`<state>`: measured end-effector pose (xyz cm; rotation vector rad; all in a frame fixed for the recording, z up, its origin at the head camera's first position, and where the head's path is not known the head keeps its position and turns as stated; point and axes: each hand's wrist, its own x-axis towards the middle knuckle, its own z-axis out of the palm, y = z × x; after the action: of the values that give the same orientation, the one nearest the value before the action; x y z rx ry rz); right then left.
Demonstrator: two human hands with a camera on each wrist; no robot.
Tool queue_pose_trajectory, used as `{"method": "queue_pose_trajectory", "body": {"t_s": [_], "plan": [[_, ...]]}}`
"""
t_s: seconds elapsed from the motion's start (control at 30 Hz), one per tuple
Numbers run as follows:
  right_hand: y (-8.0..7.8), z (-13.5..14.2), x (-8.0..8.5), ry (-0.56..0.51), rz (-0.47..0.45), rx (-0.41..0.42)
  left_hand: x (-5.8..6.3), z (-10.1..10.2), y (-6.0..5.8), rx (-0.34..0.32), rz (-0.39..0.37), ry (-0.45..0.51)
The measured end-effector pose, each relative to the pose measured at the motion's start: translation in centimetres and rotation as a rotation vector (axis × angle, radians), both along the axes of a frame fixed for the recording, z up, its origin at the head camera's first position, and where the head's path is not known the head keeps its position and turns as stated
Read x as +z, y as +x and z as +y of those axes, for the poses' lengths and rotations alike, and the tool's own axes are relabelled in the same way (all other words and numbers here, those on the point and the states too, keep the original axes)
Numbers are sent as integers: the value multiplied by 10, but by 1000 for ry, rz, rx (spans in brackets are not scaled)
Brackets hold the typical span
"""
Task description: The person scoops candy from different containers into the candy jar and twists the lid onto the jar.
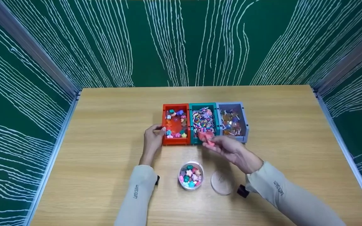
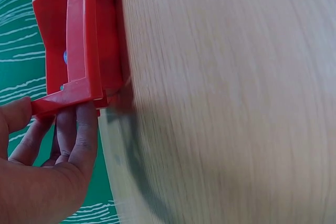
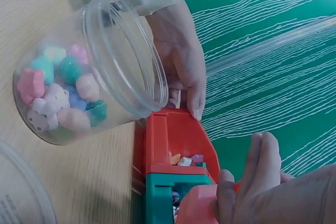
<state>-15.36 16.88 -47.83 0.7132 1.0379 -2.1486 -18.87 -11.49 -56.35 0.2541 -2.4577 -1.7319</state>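
Note:
My left hand [image 1: 153, 139] grips the side wall of the red bin [image 2: 79, 40], thumb on one side and fingers on the other. Small colourful charms lie inside that bin. Joined to it is a teal bin [image 1: 217, 117] full of tiny striped lollipop-shaped pieces. My right hand [image 1: 231, 150] holds a smooth pink scoop [image 3: 194, 205] over the front of the teal bin; its shape is partly hidden by the fingers. Nearer to me, a clear jar [image 3: 121, 51] stands uncovered, with star-shaped and other charms in it.
A grey-blue bin [image 1: 246, 125] with clear and amber lollipop-shaped pieces forms the right end of the row. The round lid [image 1: 222, 182] lies flat right of the jar. Green walls with white lines [image 1: 193, 44] border the wooden table [image 1: 105, 131].

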Motion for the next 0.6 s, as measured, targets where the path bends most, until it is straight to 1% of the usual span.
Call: {"method": "queue_pose_trajectory", "body": {"t_s": [0.07, 0.2, 0.3, 0.43, 0.5, 0.6], "plan": [[-1, 2, 1, -42, 2, 19, 0, 0, 0, 1, -9, 6], [-6, 6, 3, -129, -28, 35, 0, 0, 0, -3, 3, -2], [-10, 8, 5, -166, -78, 4, 0, 1, 0, -5, 10, -3], [-15, 6, 7, -165, -118, -45, 0, 1, 0, -4, 11, 2], [-15, 3, 7, -167, -113, -62, 0, 1, 0, -3, 8, 4], [-12, -4, 5, -188, -77, -101, -1, 0, 0, -2, 2, 22]]}}
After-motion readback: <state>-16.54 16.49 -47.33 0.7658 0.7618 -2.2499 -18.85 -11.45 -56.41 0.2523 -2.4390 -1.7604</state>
